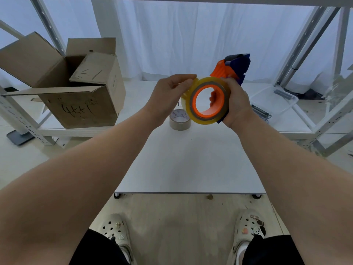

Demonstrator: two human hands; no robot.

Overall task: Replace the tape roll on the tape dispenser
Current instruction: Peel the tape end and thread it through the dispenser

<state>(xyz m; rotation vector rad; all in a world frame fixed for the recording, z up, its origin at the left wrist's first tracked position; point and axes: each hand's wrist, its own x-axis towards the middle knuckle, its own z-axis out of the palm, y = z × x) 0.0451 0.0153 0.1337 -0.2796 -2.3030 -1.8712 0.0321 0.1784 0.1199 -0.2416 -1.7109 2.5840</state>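
Note:
I hold an orange and blue tape dispenser [232,66] up above the white table [189,165]. A yellowish clear tape roll [193,111] sits around the dispenser's orange hub. My right hand [236,104] grips the dispenser's body from the right, fingers showing through the hub's hole. My left hand [169,96] pinches the roll's upper left edge, where a loose end of tape stands off. A spent brown cardboard tape core [180,120] lies on the table just below the roll.
An open cardboard box [76,88] stands on the low shelf at the left. A clear plastic bin [275,101] sits at the right. Metal rack posts [305,46] frame both sides. My feet in pale clogs [248,230] stand before the table's near edge.

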